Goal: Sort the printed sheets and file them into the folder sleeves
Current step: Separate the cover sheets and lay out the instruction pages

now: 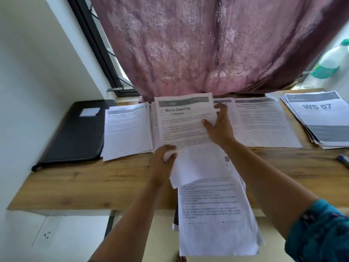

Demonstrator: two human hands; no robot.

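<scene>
A person sorts printed white paper sheets on a long wood-grain table (75,186) below a mauve patterned curtain (207,44). The right hand (220,127) pinches the right edge of a sheet headed "Mirror Cleaning" (184,121), thumb on the printed face and fingers curled behind, holding it over the middle pile at the table's back. The left hand (164,161) grips the upper left corner of a thick unsorted stack of sheets (213,205) that droops over the table's near edge. Sorted piles lie in a row: one to the left (126,131), one to the right (264,123), and a fanned pile headed "WS 07" (319,118) at the far right. The closed black zip folder (75,133) lies flat at the table's left end, apart from the piles.

The paper looks light, limp and prone to sliding; a single sheet probably handles best pinched at an edge, while the stack likely needs support beneath or it may fan and spill.
</scene>
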